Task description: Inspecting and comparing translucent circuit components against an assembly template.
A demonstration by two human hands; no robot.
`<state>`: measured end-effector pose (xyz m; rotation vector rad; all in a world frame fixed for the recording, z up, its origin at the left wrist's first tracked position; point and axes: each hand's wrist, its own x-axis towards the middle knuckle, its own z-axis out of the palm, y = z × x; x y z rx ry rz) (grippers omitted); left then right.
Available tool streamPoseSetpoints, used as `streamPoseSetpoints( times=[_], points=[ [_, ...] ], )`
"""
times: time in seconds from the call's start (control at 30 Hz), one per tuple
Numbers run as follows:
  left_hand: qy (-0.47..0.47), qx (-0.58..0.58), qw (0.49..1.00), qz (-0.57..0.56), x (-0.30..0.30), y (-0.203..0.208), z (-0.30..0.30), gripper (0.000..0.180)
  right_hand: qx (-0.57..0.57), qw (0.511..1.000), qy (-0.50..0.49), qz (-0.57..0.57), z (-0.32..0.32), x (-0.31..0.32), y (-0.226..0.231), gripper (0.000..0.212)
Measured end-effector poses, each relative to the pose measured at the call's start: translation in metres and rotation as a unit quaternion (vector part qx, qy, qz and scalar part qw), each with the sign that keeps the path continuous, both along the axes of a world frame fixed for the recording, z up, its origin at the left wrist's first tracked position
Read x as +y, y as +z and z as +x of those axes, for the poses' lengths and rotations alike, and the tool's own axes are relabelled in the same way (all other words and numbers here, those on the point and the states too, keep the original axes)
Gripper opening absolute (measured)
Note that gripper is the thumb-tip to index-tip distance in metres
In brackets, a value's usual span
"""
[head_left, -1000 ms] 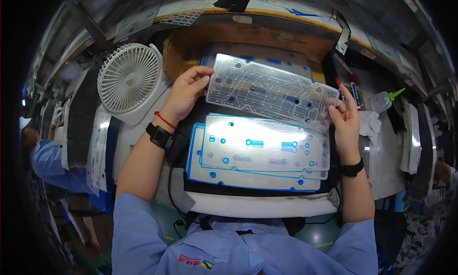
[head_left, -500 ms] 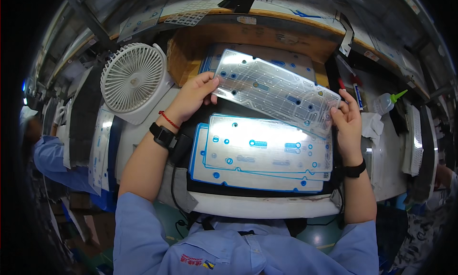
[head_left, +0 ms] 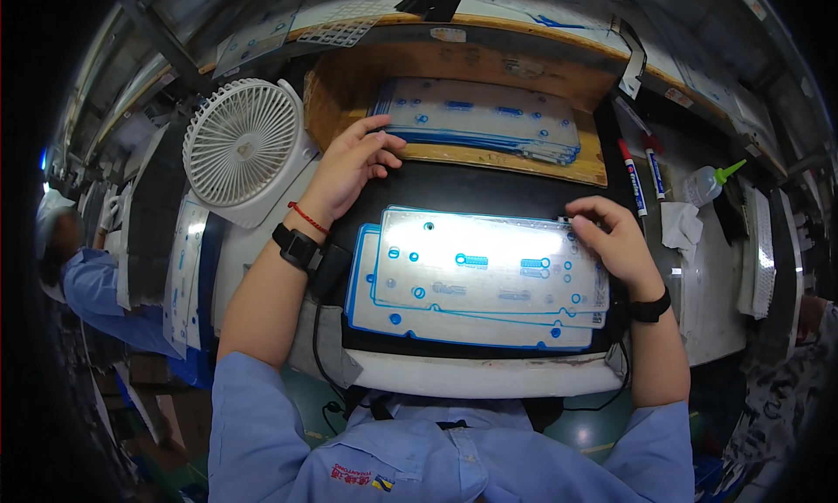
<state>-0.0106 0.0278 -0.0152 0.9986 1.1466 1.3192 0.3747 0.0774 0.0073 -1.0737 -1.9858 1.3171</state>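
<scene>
My left hand [head_left: 356, 160] is open beside the left end of a far stack of flat panels [head_left: 476, 110], its fingers half bent and apart. That stack lies in a wooden open-front box; the panels have blue edges and blue-ringed holes. My right hand [head_left: 614, 241] is open too, thumb and forefinger apart, over the upper right corner of a near stack of panels [head_left: 489, 280]. Whether its fingertips touch the corner I cannot tell. The near panels are silvery and clear with blue outlines, the top ones shifted against the ones beneath. Glare whitens the top panel's upper part.
A white fan [head_left: 247, 149] stands left of the wooden box [head_left: 323, 110]. To the right lie a red marker [head_left: 629, 167], a blue marker [head_left: 655, 173], a green-tipped bottle [head_left: 704, 187] and a crumpled white tissue [head_left: 681, 225]. A person in blue [head_left: 92, 280] sits far left.
The clear panel that both hands held is out of them. My left hand has loosened, staying by the far stack; my right hand has come down and slightly left to the near stack's corner.
</scene>
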Motion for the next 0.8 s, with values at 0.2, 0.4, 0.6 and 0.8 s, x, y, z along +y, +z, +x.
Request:
streamPoseSetpoints(
  times=[0.2, 0.4, 0.6, 0.8],
  points=[
    [-0.032, 0.019, 0.999, 0.007, -0.001, 0.003, 0.007, 0.031, 0.039, 0.998, -0.001, 0.045, 0.003, -0.002, -0.002, 0.013],
    [-0.131, -0.026, 0.991, 0.006, -0.005, 0.003, 0.005, 0.034, 0.076, 0.995, -0.058, 0.027, 0.003, -0.001, -0.001, 0.010],
    [-0.138, 0.086, 0.987, 0.002, -0.010, 0.010, 0.013, 0.029, 0.084, 0.990, -0.102, 0.054, 0.003, 0.003, -0.008, 0.010],
    [-0.163, 0.125, 0.979, 0.004, -0.010, 0.015, 0.016, 0.024, 0.111, 0.984, -0.134, 0.037, 0.005, 0.005, -0.010, 0.012]
  ],
)
